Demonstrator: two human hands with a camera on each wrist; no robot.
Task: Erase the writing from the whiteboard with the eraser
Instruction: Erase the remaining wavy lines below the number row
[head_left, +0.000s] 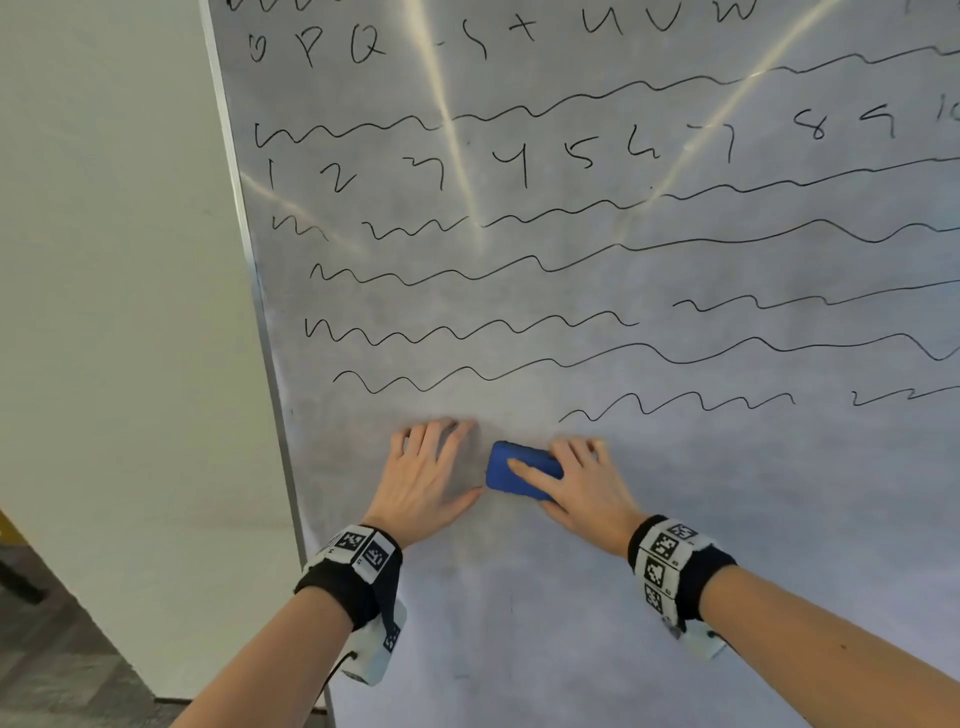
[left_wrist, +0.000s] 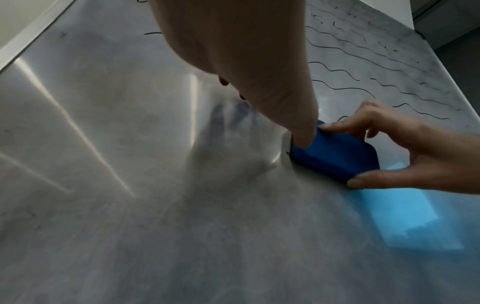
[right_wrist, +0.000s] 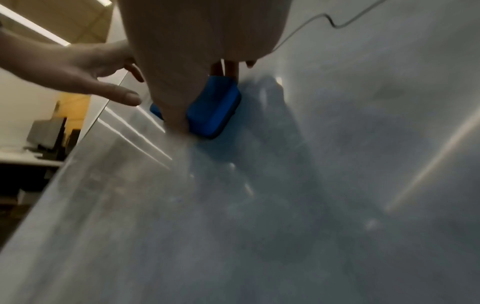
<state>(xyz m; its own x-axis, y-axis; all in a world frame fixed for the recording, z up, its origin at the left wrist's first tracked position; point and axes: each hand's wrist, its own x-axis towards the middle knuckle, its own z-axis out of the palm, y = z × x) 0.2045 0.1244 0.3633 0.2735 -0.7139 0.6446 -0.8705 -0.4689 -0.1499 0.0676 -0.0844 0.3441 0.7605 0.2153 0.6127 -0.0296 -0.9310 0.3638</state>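
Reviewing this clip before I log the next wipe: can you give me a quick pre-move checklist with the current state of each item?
1. Eraser gripped: ok, the right hand holds it, thumb on one edge and fingers on the other.
2. Eraser flat on the whiteboard: ok, it lies against the surface in the left wrist view.
3. Left hand clear of the eraser: not ok, its thumb is at the eraser's left end; contact cannot be told.
4. Writing left to erase: ok, wavy lines, numbers and letters remain above.
5. Area below the hands wiped: ok, only faint smudges.
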